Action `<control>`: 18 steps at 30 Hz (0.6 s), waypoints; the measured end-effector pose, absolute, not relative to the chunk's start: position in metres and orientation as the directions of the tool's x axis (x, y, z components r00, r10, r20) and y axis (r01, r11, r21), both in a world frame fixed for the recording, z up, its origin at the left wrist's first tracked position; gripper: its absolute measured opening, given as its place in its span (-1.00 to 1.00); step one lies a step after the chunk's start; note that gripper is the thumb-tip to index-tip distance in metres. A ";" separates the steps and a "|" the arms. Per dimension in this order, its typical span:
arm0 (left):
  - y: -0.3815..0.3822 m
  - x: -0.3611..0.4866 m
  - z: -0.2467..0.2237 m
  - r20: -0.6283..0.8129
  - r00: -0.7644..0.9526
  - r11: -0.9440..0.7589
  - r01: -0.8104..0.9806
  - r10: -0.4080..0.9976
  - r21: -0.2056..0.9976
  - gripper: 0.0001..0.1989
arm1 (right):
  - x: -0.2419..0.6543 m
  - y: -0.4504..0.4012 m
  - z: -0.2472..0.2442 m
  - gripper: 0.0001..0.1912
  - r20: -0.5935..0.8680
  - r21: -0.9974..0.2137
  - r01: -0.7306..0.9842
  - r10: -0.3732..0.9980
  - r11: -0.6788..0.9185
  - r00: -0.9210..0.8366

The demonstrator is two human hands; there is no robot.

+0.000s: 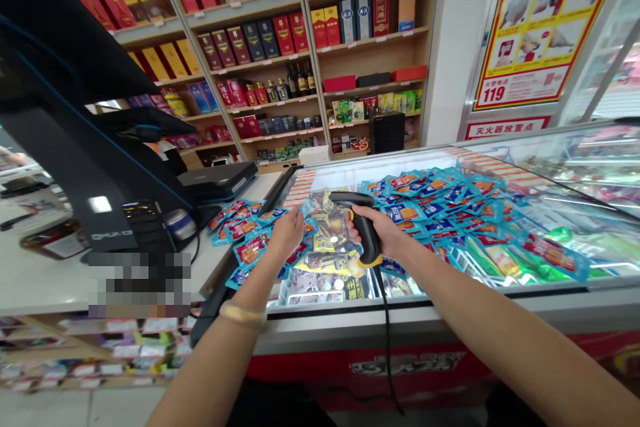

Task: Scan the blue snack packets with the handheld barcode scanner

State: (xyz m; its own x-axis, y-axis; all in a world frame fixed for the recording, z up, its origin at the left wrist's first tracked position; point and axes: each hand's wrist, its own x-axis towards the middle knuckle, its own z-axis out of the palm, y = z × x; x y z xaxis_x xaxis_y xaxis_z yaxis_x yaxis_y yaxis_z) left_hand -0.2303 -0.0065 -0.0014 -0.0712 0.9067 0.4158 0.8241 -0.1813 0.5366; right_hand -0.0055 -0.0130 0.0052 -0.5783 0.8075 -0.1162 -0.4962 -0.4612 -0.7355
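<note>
My right hand point(387, 230) is wrapped round the handle of a black and yellow barcode scanner point(369, 237), whose head points left. A black cable hangs from its grip. My left hand point(289, 233) pinches a small blue snack packet point(307, 205) by its edge, just in front of the scanner head; most of the packet is hidden by my fingers. A large heap of blue and red snack packets point(425, 197) lies on the glass freezer top to the right. A smaller group of the same packets point(250, 250) lies on the left, partly under my left forearm.
The glass-topped freezer point(320, 317) holds packaged food. A checkout terminal point(115, 167) stands on the white counter point(30, 287) at left, with a jar point(181, 223) beside it. Shelves point(280, 60) of boxes and bottles line the back wall. The scanner cable point(387, 347) hangs down the freezer front.
</note>
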 end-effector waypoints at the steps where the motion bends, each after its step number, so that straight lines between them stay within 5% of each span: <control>1: -0.003 -0.225 -0.001 0.426 -0.156 -0.188 0.727 0.891 0.661 -0.64 | -0.004 -0.014 0.004 -0.78 -0.107 -0.725 -0.509 0.807 -0.463 -0.581; 4: 0.003 -0.207 -0.007 0.272 -0.293 -0.186 0.288 0.917 0.939 -0.62 | 0.000 -0.017 0.004 -0.76 -0.099 -0.706 -0.535 0.812 -0.465 -0.575; 7: 0.006 -0.193 -0.019 0.071 -0.230 -0.081 -0.034 0.970 0.996 -0.64 | 0.002 -0.019 0.004 -0.73 -0.136 -0.705 -0.531 0.824 -0.471 -0.551; 18: 0.006 -0.190 -0.034 0.126 -0.204 -0.118 0.051 0.971 0.992 -0.77 | -0.005 -0.028 0.004 -0.75 -0.188 -0.761 -0.447 0.818 -0.471 -0.543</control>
State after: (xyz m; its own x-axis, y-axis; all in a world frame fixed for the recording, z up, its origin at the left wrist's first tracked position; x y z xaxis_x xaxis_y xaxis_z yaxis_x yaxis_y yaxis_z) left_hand -0.1905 0.0059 -0.0344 -0.2041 0.9708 0.1261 0.0511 -0.1181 0.9917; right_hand -0.0051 -0.0275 0.0042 -0.5430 0.8185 -0.1877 -0.4465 -0.4707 -0.7609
